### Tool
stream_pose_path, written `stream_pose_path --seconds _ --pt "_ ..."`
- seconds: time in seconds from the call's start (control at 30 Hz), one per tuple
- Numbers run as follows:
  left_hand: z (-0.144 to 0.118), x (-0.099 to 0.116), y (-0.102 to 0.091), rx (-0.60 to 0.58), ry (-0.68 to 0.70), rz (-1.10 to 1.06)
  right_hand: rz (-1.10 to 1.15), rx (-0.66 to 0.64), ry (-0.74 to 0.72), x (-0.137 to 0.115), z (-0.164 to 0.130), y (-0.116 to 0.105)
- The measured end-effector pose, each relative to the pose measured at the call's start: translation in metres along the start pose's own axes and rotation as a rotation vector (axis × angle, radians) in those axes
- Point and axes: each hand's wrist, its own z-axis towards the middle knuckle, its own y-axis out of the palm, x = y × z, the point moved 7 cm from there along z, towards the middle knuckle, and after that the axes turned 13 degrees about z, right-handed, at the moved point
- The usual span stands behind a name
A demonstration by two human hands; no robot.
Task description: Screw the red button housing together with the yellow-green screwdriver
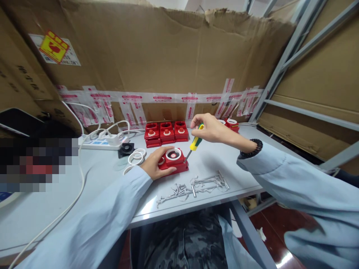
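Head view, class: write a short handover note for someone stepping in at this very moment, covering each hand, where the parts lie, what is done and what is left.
Left hand: grip on the square red plastic housing with a white ring, holding it flat on the grey table.
Right hand: grip on the yellow-and-green-handled screwdriver, tip at the housing's right corner.
Parts: three matching red housings in a row behind; loose silver screws in front; white rings to the left.
Done: ring seated in the held housing.
Left: that corner screw looks in progress; I cannot tell whether the other corners are fastened.

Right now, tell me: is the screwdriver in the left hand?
No, the right hand holds the screwdriver; the left hand steadies the red housing.
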Motion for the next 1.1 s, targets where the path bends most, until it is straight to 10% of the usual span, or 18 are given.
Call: stream_pose_path --seconds 0.4,0.7,0.93,1.1 --pt "0.000 -0.001 0.001 0.012 -0.001 0.032 -0.629 -0.077 -0.111 -0.050 -0.005 0.014" --pt "0.001 -0.003 0.001 0.033 0.043 0.040 -0.410 -0.520 -0.413 -0.071 -0.013 0.029" --pt "0.001 -0.002 0.000 0.004 0.015 0.014 -0.534 -0.273 -0.194 -0.050 -0.004 0.015" --pt "0.001 -0.004 0.002 0.016 0.033 0.040 -0.397 -0.465 -0.294 -0.055 -0.012 0.022"
